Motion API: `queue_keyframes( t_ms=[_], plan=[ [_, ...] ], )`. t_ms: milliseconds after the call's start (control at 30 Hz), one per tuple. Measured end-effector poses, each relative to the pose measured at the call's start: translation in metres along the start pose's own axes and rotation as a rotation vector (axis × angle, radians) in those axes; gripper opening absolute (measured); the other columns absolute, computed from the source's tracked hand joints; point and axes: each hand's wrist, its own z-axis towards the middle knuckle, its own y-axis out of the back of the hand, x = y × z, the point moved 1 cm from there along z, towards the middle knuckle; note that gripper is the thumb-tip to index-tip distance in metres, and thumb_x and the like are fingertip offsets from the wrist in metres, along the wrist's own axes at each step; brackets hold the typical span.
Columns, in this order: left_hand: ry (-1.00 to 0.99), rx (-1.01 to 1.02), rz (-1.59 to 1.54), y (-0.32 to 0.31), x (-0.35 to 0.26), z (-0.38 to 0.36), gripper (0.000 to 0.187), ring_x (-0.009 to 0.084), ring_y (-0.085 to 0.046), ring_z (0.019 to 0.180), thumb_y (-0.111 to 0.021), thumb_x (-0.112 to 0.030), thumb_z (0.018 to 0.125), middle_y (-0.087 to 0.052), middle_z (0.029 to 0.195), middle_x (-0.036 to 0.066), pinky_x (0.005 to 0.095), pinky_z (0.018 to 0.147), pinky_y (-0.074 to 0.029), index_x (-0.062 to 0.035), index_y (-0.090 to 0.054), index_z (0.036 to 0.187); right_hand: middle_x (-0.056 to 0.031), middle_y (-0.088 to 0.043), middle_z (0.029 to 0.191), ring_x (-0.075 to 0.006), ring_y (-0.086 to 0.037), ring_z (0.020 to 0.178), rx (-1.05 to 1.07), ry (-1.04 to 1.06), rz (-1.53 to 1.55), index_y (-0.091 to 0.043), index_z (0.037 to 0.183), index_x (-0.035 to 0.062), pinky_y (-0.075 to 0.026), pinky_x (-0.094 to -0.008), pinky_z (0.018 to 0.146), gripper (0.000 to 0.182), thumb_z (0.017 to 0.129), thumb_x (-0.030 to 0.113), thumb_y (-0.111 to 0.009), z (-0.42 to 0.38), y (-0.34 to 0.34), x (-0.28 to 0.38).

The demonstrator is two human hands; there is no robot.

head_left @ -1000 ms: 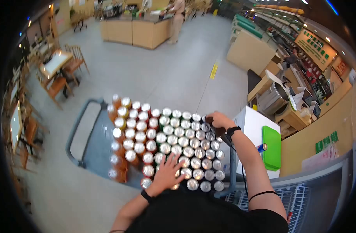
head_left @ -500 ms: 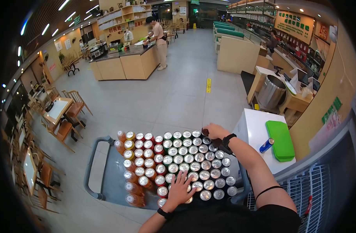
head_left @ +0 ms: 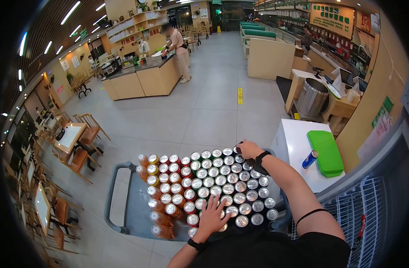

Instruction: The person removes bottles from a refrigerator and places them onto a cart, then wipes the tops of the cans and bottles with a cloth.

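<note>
Many cans (head_left: 215,190) around left hand (head_left: 210,219)

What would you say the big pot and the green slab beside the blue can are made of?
The pot looks like polished metal, probably stainless steel, given its bright streaked reflections. The green slab seems smooth, glossy plastic, judging by its even colour and rounded corners.

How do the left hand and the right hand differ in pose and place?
The left hand is spread flat over the tops of the cans; the right hand has its fingers curled.
The left hand is near the person's body, while the right hand reaches to the far edge of the cans.
Both have a black band at the wrist.
</note>
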Motion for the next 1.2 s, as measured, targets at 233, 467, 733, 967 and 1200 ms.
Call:
queue_keyframes(
  t_ms=[233,467,733,967,1200],
  plan=[
    [0.010,0.004,-0.024,0.002,-0.002,0.001,0.064,0.0360,-0.027,0.149,-0.057,-0.053,0.094,-0.035,0.159,0.016,0.0592,0.118,-0.019,-0.0143,-0.053,0.144,-0.0193,-0.063,0.117,-0.0375,-0.064,0.107,0.218,0.063,0.082,-0.067,0.122,0.0164,-0.054,-0.0456,0.089,0.041,0.082,0.010,-0.064,-0.008,0.023,0.005],
    [-0.004,0.005,0.005,0.005,-0.003,0.002,0.063,0.0368,-0.030,0.147,-0.058,-0.051,0.094,-0.039,0.155,0.018,0.0600,0.118,-0.020,-0.0126,-0.053,0.144,-0.0201,-0.063,0.116,-0.0386,-0.065,0.104,0.058,0.051,0.006,-0.067,0.119,0.0140,-0.054,-0.0462,0.090,0.037,0.082,0.009,-0.063,-0.008,0.010,0.006],
    [-0.005,-0.013,-0.014,0.005,-0.002,0.002,0.063,0.0368,-0.029,0.148,-0.059,-0.050,0.093,-0.037,0.157,0.018,0.0593,0.117,-0.021,-0.0141,-0.052,0.144,-0.0209,-0.062,0.116,-0.0396,-0.065,0.104,-0.028,-0.020,0.126,-0.067,0.119,0.0158,-0.055,-0.0483,0.087,0.037,0.083,0.009,-0.063,-0.009,0.008,0.001],
    [0.004,0.019,-0.015,0.003,0.000,0.004,0.064,0.0380,-0.029,0.148,-0.059,-0.052,0.093,-0.037,0.157,0.017,0.0606,0.118,-0.020,-0.0134,-0.053,0.144,-0.0164,-0.071,0.105,-0.0375,-0.068,0.100,0.187,0.134,0.031,-0.070,0.115,0.0128,-0.055,-0.0477,0.084,0.036,0.079,0.011,-0.063,-0.001,0.028,0.003],
    [0.014,-0.011,-0.047,0.008,-0.001,0.005,0.061,0.0369,-0.029,0.148,-0.060,-0.047,0.094,-0.037,0.156,0.017,0.0591,0.118,-0.021,-0.0121,-0.053,0.143,-0.0184,-0.066,0.112,-0.0401,-0.064,0.105,-0.014,0.112,0.156,-0.067,0.123,0.0166,-0.054,-0.0464,0.089,0.045,0.079,0.007,-0.062,0.022,0.014,-0.007]
  ],
)
